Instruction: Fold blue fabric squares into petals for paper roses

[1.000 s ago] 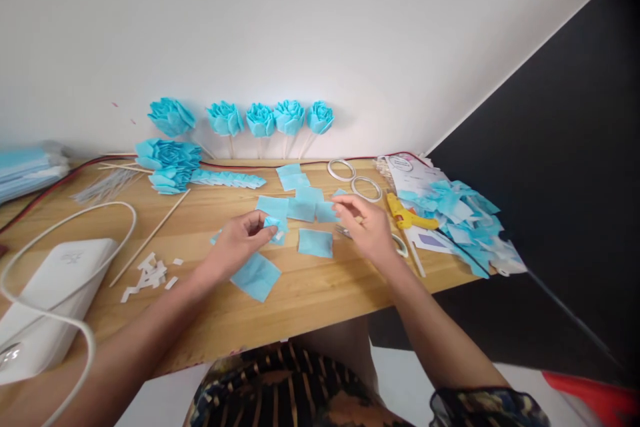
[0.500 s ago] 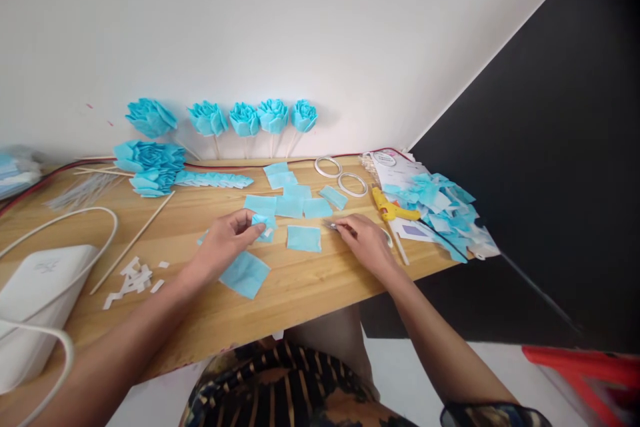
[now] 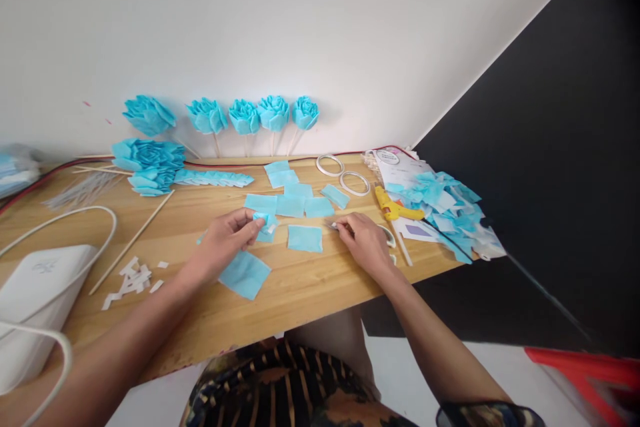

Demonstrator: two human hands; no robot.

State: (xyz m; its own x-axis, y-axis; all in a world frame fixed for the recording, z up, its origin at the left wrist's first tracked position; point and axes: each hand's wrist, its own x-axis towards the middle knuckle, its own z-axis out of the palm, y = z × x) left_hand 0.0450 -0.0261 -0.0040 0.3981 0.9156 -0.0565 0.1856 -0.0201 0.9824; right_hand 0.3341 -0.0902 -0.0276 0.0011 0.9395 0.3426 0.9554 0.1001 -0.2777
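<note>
My left hand pinches a small folded piece of light blue sheet between thumb and fingers. A small white strip shows beside it. My right hand is closed around scissors; their pale handle loop sticks out behind the hand and a dark tip in front. A white bit shows at the right fingertips, too small to name. Between the hands a blue rectangle lies flat on the wooden table. A larger blue square lies just below my left hand.
Several blue flowers on sticks lean against the wall. More blue flowers lie at the left. Two tape rolls, a yellow glue gun and a heap of blue pieces are right. White scraps and a white power bank are left.
Both hands keep nearly the same place and grip. The folded blue piece in my left hand has tilted slightly. The view has shifted a little.
</note>
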